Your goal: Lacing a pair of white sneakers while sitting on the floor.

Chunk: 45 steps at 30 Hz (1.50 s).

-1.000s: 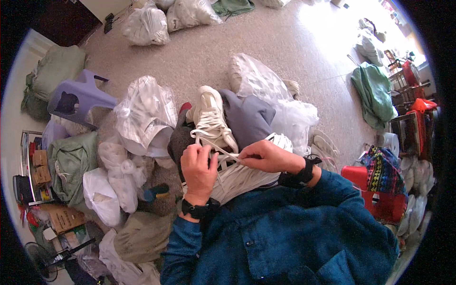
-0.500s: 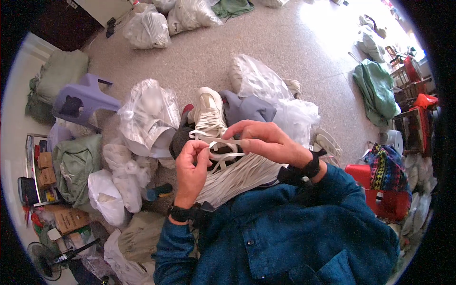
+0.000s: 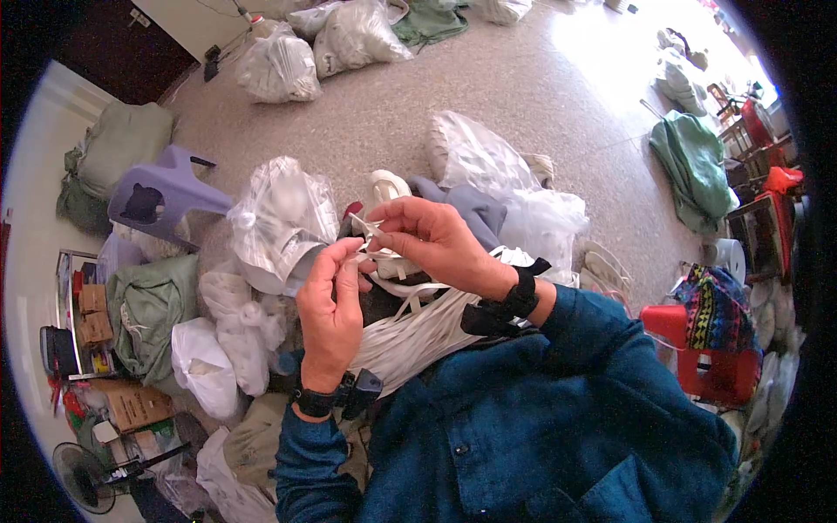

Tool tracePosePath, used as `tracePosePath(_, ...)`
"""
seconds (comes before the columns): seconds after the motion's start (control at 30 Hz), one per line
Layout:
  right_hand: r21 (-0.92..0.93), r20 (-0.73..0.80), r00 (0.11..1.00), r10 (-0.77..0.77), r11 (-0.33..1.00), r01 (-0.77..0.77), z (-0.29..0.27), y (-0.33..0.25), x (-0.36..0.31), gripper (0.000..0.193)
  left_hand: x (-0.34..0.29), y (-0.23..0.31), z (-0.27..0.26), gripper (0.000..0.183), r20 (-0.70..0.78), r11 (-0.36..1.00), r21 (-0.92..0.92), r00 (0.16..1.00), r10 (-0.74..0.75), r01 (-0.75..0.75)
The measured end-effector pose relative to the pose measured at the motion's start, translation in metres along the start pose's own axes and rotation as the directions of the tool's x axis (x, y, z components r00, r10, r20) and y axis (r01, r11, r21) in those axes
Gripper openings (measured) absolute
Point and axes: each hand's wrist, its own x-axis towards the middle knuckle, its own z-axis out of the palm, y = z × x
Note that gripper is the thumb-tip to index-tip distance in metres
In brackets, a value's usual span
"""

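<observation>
Over my lap, my left hand [image 3: 330,315] pinches a white shoelace [image 3: 368,232] between thumb and fingertips. My right hand [image 3: 446,250] grips the same lace close by, its fingertips almost meeting the left ones. Beneath and beyond the hands is a cream lace-up shoe [image 3: 389,185]; its toe shows while my right hand hides most of the lacing. A thick bundle of loose white laces [image 3: 417,338] lies across my lap below the hands. Dark wristbands circle both wrists.
Clear plastic bags [image 3: 283,213] of white items stand at left, beside a purple stool [image 3: 161,196]. More plastic bags [image 3: 532,213] and loose pale shoes [image 3: 603,268] lie to the right. A red stool [image 3: 715,375] holds a patterned cloth. Green sacks [image 3: 693,170] sit farther off.
Both hands have moved left and closer together, with the lace between them. Before, a stretch of it ran between the hands; now the fingertips nearly touch and cover more of the shoe.
</observation>
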Motion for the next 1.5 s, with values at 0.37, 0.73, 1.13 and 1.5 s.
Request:
tracePosePath(0.37,-0.405,0.133,0.978,-0.164,0.891,0.204,0.010,0.003,-0.002,0.013,0.001,-0.007,-0.007,0.025,0.069,0.975,-0.203,0.994,-0.080,0.092)
tracePosePath(0.73,-0.525,0.350,0.921,-0.170,0.779,0.343,0.004,-0.006,-0.013,0.011,-0.005,-0.001,-0.017,0.007,0.209,0.998,-0.010,0.976,-0.061,0.065)
tracePosePath(1.13,-0.418,0.603,0.779,-0.170,0.764,0.491,0.015,-0.007,-0.068,0.012,-0.041,-0.116,0.054,0.029,0.327,0.571,-0.601,0.824,-0.463,0.559)
tracePosePath(1.5,-0.348,0.665,0.745,0.063,0.908,0.233,0.018,-0.002,-0.074,0.015,-0.053,-0.100,0.057,0.038,0.243,0.517,-0.587,0.744,-0.622,0.623)
